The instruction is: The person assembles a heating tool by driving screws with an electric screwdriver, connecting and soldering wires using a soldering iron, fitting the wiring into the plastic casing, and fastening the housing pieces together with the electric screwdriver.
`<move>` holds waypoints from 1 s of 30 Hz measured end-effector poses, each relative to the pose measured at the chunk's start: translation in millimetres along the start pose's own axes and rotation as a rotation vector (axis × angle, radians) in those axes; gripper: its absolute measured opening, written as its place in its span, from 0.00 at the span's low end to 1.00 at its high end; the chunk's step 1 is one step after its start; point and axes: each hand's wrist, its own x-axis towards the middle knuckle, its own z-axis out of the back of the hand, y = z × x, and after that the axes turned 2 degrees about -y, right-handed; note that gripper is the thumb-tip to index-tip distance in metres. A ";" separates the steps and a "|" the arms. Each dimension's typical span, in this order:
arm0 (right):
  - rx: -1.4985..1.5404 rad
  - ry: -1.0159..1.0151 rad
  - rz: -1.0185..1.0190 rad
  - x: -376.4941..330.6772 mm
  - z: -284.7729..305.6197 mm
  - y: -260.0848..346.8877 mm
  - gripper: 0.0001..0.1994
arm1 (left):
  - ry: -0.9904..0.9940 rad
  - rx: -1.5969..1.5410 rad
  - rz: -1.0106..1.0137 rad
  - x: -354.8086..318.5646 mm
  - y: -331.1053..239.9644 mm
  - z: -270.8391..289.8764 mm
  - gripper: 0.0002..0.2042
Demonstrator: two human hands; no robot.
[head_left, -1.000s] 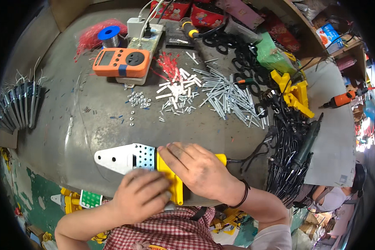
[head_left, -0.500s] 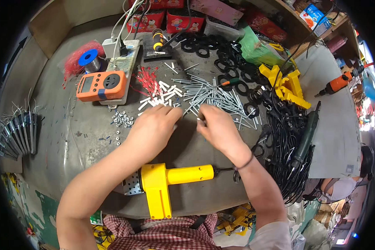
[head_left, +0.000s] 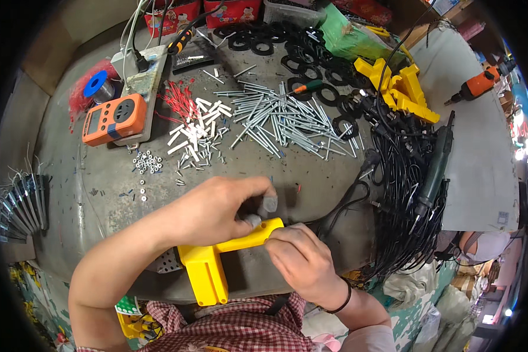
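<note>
A yellow plastic tool housing [head_left: 206, 276] with a long handle lies in front of me at the table's near edge. A perforated metal plate [head_left: 169, 262] sticks out at its left, partly under my left arm. Above the handle, my left hand [head_left: 214, 211] is bent, thumb and forefinger apart with nothing visible between them. Its other fingers are hidden. My right hand [head_left: 304, 262] is closed in a pinch by the handle's right end; whatever it holds is hidden. A black cable [head_left: 337, 214] runs right from the handle's end.
Beyond my hands lie long metal screws [head_left: 293, 120], white sleeves with red wires [head_left: 182, 102], small screws [head_left: 202, 154] and nuts [head_left: 147, 162]. An orange meter [head_left: 114, 119] and solder spool [head_left: 99, 88] stand left. Black rings [head_left: 302, 67], cables [head_left: 393, 223] and a green electric screwdriver [head_left: 436, 170] lie right.
Both hands have come back from the piles of small parts to the yellow housing's handle. The view has shifted a little, and the handle now tilts upward to the right.
</note>
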 end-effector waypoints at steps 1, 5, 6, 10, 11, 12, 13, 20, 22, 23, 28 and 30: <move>-0.007 -0.019 -0.014 -3.3 -2.9 2.0 0.15 | 0.046 -0.058 0.021 1.1 -0.4 -1.3 0.14; 0.012 -0.128 -0.028 -12.4 -16.4 0.7 0.14 | 0.121 0.024 0.032 9.2 3.4 -3.7 0.16; -0.012 -0.148 -0.031 -13.8 -20.2 -0.4 0.13 | 0.122 0.024 0.032 10.6 3.5 -4.9 0.16; -0.087 -0.235 -0.104 -21.7 -25.8 -1.0 0.11 | 0.045 0.163 0.036 0.3 -6.7 -15.0 0.16; -0.089 -0.238 -0.100 -23.2 -24.3 -1.9 0.11 | -0.060 0.314 -0.058 -10.4 -6.1 -28.5 0.12; -0.052 -0.238 -0.127 -25.3 -21.6 -2.6 0.10 | -0.067 0.433 -0.118 -22.4 -15.1 -34.7 0.14; -0.015 -0.240 -0.160 -26.0 -19.7 -2.8 0.08 | -0.160 0.477 -0.214 -30.5 -17.4 -43.9 0.15; 0.099 -0.113 -0.287 58.9 10.4 -58.8 0.05 | -0.236 0.549 -0.233 -35.9 -20.5 -51.8 0.17; -0.092 -0.075 -0.032 96.7 -10.0 -78.0 0.05 | -0.204 0.492 -0.181 -36.1 -17.2 -48.5 0.18; -0.217 -0.045 0.107 113.7 -17.3 -83.0 0.06 | -0.217 0.465 -0.218 -34.4 -17.8 -48.1 0.19; -0.225 0.011 0.188 140.3 -32.2 -105.6 0.05 | -0.244 0.295 -0.139 -31.9 -16.2 -42.3 0.17; 0.027 -0.139 0.007 138.2 -15.0 -110.1 0.07 | -0.298 0.370 -0.164 -23.5 0.6 -29.9 0.15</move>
